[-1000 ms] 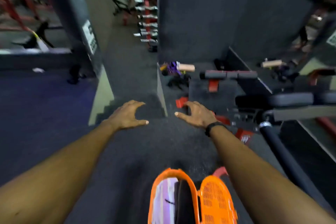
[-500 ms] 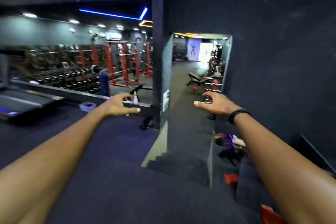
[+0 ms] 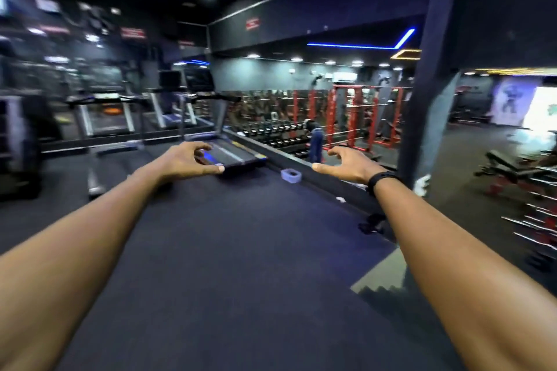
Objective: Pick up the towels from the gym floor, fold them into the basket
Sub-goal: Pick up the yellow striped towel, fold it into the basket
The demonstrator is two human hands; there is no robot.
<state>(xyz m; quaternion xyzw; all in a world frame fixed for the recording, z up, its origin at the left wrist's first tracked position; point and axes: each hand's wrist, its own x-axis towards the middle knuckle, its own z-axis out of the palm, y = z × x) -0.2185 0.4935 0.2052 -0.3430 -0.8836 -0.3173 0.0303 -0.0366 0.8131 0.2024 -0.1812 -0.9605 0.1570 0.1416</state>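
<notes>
Head view, wide-angle, some blur at the edges. Both forearms reach forward over the gym floor [image 3: 241, 250], a dark, matte, finely grained rubber surface. Left hand [image 3: 187, 159] at about 11 o'clock from frame centre, palm down, fingers loosely curved with thumb stretched toward the middle, holding nothing. Right hand [image 3: 346, 164] at about 1 o'clock, same posture: fingers loosely hooked, thumb pointing inward, empty. Black band [image 3: 381, 180] on the right wrist, smooth and narrow.

Towels: none clearly identifiable. Small white scraps [image 3: 340, 199] lie on the floor by the low ledge at 2 o'clock; too blurred to say what they are. Basket not visible.

Between the hands, further off, a small pale rectangular tub [image 3: 291, 175] sits on the floor, rounded corners, plastic look. Beyond the left hand, treadmills [image 3: 211, 141] with flat black belts and grey metal uprights run from 10 to 12 o'clock. At 1 o'clock, red steel racks [image 3: 361, 117] and a row of dark dumbbells [image 3: 271, 129]. A broad dark pillar [image 3: 428, 84] stands at 2 o'clock. At 3 o'clock, a padded black bench [image 3: 506, 164] on a red frame, blurred. Pale wedge-shaped floor section with a serrated edge [image 3: 379, 277] at 4 o'clock. Round ceiling lights and a blue light strip [image 3: 361, 46] overhead.
</notes>
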